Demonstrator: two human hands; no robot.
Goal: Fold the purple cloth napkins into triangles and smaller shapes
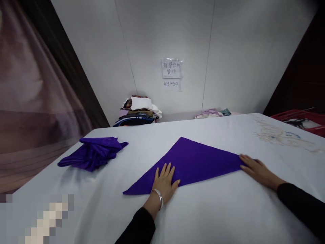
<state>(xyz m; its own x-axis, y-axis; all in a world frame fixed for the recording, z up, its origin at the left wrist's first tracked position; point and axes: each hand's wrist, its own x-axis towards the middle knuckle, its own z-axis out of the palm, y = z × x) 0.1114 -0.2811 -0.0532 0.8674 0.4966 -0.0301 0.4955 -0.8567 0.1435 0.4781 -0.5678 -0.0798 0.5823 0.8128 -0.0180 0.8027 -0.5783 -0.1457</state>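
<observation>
A purple cloth napkin [195, 161], folded into a flat triangle, lies on the white-covered table [203, 213] with its long edge toward me and its peak pointing away. My left hand [165, 181] rests flat on the near edge, left of the middle, fingers spread. At the right corner my right hand [254, 167] lies with its fingers stretched over the tip, hiding part of it. Neither hand grips anything. Off to the left sits a crumpled heap of purple cloth [98, 154], apart from both hands.
Stacked folded clothes [138, 110] stand beyond the table's far edge, with more cloth [209, 114] to their right. A red basket [304, 118] is at the far right. Handwritten paper signs [172, 73] hang on the wall. A curtain [33, 98] hangs at left.
</observation>
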